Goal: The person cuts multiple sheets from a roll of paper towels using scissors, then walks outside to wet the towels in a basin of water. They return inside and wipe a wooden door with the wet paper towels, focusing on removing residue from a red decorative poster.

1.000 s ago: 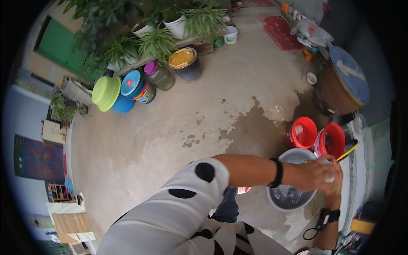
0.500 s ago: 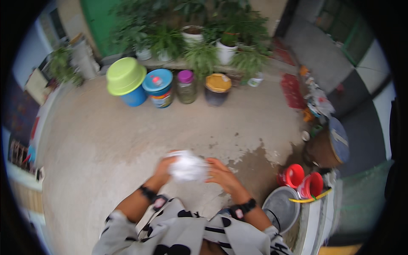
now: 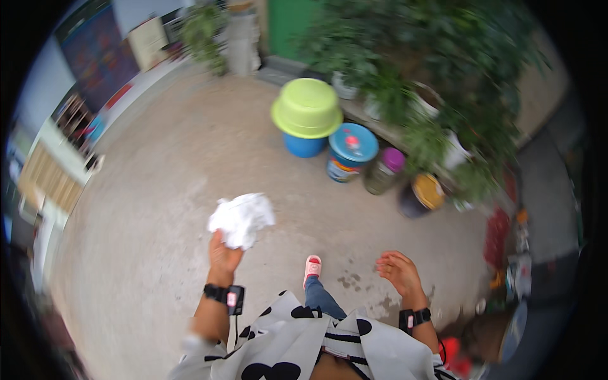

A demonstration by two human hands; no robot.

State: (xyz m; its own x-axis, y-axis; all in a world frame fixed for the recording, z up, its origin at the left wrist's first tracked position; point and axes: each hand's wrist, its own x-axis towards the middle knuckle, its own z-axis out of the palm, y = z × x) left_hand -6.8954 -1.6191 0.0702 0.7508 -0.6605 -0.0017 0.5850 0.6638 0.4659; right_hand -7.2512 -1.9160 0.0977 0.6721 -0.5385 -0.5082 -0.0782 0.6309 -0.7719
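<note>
A crumpled white cloth [image 3: 242, 219] hangs from my left hand [image 3: 224, 258], held out in front of me above the concrete ground. My left fingers grip its near edge and are partly covered by it. My right hand [image 3: 400, 272] is well apart on the other side, holding nothing, its fingers loosely bent and spread from the thumb. Each wrist carries a black strap with a small black device. Below, a foot in a pink slipper [image 3: 311, 267] steps forward between my arms.
Ahead stand a blue bucket [image 3: 304, 145] under a lime-green basin [image 3: 308, 107], a blue-lidded bucket [image 3: 352, 152], a purple-lidded jar [image 3: 384, 171] and a yellow-lidded pot [image 3: 422, 195]. Potted plants [image 3: 437, 114] line the ledge behind. A red bucket [image 3: 457, 358] sits at the lower right.
My view has swung to the left. The white cloth was between both hands; my right hand has let go and moved away, while my left hand still holds the cloth.
</note>
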